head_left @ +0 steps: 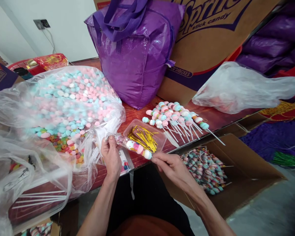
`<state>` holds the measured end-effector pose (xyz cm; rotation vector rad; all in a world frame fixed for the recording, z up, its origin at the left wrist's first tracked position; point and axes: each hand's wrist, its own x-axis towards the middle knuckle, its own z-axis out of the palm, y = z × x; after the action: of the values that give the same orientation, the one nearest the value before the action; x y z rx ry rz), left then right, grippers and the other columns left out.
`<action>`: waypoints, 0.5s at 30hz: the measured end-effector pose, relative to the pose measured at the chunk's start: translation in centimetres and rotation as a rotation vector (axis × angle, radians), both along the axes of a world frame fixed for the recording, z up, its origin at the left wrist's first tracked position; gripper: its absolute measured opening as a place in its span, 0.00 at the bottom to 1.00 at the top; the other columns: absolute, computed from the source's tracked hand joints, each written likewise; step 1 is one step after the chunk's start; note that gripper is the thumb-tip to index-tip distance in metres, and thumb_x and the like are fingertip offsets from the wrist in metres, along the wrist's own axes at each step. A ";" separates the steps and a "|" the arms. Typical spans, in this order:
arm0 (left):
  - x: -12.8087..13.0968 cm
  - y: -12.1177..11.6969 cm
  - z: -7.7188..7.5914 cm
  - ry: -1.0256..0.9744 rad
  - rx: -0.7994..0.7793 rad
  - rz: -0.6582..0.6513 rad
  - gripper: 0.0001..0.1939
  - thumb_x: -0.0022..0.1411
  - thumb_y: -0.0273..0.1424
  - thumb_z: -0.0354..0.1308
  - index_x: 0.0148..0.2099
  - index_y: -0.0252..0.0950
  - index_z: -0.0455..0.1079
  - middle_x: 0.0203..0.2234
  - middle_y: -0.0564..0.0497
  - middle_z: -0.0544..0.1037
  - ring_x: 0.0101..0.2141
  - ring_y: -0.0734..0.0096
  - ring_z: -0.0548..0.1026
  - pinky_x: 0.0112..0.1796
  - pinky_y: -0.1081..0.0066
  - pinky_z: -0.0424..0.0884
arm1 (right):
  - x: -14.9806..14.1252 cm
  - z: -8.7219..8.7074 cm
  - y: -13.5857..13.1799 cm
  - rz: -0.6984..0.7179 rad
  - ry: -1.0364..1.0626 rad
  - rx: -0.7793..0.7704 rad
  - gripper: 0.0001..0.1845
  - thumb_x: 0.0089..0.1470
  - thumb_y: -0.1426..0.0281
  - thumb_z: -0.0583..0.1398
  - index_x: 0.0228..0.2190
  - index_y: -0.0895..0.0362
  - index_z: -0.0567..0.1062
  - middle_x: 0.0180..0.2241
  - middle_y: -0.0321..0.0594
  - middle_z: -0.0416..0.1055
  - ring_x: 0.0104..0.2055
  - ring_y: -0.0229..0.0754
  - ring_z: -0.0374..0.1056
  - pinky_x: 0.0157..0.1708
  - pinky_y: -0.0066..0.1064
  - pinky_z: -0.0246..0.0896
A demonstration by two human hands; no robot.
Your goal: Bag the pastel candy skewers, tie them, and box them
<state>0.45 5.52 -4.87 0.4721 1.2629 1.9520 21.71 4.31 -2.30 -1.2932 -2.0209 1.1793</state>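
Candy skewer (139, 150) at lower centre of frame, held between both hands, at least partly inside a clear wrapper (121, 141). Left hand (111, 160): fingers pinched on the crinkled, silvery wrapper end, which they partly cover. Right hand (170, 167): fingers closed at the skewer's pale blue end; stick not visible there, hidden by the fingers if present. Can't make out where the wrapper stops. Plastic tub (162, 142) just behind the skewer, gold strips (146, 139) in it, its near side partly covered by skewer and right hand. Pile of skewers (174, 113) right of centre on the red surface (132, 115), overlapping too much to count. Big clear bag (73, 95) at left, pink, blue and white candies inside, film hazy, left part blurred; coloured rings (64, 144) show near its lower edge. White sticks (41, 198) at lower left, seen through plastic. Purple bag (137, 62) at upper centre, handles cut by top edge, blocks part of the carton (218, 39); "stick candy" readable, bigger lettering cropped. Whitish plastic bag (236, 87) at right, contents unclear. Open box (253, 186) at lower right, heaped skewers (204, 170) inside, partly hidden by the right arm.
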 end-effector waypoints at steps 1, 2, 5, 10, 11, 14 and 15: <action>0.0 0.0 0.0 0.000 0.000 0.010 0.17 0.58 0.44 0.65 0.33 0.37 0.66 0.26 0.58 0.71 0.28 0.78 0.70 0.33 0.76 0.70 | 0.0 0.0 0.0 -0.005 0.008 -0.001 0.20 0.67 0.63 0.53 0.23 0.56 0.65 0.22 0.31 0.61 0.26 0.35 0.58 0.29 0.28 0.50; 0.0 0.0 0.0 -0.004 0.000 0.014 0.17 0.58 0.44 0.65 0.33 0.37 0.66 0.26 0.57 0.71 0.28 0.78 0.71 0.33 0.76 0.70 | 0.0 0.0 0.0 -0.010 0.014 0.002 0.20 0.67 0.63 0.53 0.23 0.56 0.64 0.22 0.31 0.60 0.26 0.35 0.57 0.29 0.28 0.50; 0.1 0.0 0.1 -0.041 0.005 0.006 0.16 0.58 0.43 0.65 0.34 0.37 0.66 0.27 0.57 0.71 0.29 0.77 0.71 0.33 0.75 0.70 | -0.1 0.2 0.1 0.013 0.009 0.024 0.20 0.67 0.64 0.52 0.22 0.55 0.63 0.22 0.31 0.60 0.26 0.35 0.57 0.30 0.28 0.50; 0.2 -0.1 0.1 -0.041 -0.017 -0.046 0.17 0.58 0.44 0.65 0.34 0.37 0.65 0.27 0.57 0.70 0.28 0.77 0.71 0.30 0.77 0.69 | -0.4 0.7 0.1 0.036 -0.051 0.107 0.19 0.67 0.66 0.51 0.23 0.55 0.64 0.23 0.32 0.61 0.26 0.35 0.58 0.29 0.28 0.51; 0.1 -0.2 0.1 -0.035 -0.021 -0.054 0.17 0.58 0.44 0.65 0.34 0.37 0.65 0.27 0.57 0.71 0.28 0.77 0.72 0.29 0.77 0.69 | -0.4 0.8 0.1 0.036 -0.062 0.135 0.18 0.66 0.67 0.51 0.23 0.55 0.64 0.23 0.32 0.61 0.25 0.36 0.59 0.29 0.28 0.51; 0.1 -0.1 0.2 -0.028 -0.008 -0.049 0.17 0.58 0.44 0.65 0.35 0.37 0.67 0.29 0.56 0.73 0.29 0.76 0.73 0.29 0.78 0.70 | -0.5 0.9 0.0 0.003 -0.059 0.230 0.16 0.65 0.69 0.52 0.25 0.56 0.69 0.24 0.34 0.66 0.25 0.36 0.61 0.29 0.27 0.54; 0.1 -0.1 0.4 -0.036 0.002 -0.051 0.16 0.58 0.44 0.65 0.35 0.37 0.67 0.30 0.55 0.75 0.30 0.76 0.74 0.30 0.77 0.70 | -0.6 0.9 -0.1 -0.015 -0.043 0.256 0.15 0.65 0.70 0.52 0.27 0.56 0.71 0.25 0.35 0.68 0.26 0.36 0.63 0.30 0.27 0.55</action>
<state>0.59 5.42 -4.51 0.4635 1.2146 1.9113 21.12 4.24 -1.40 -1.2126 -2.1082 0.8584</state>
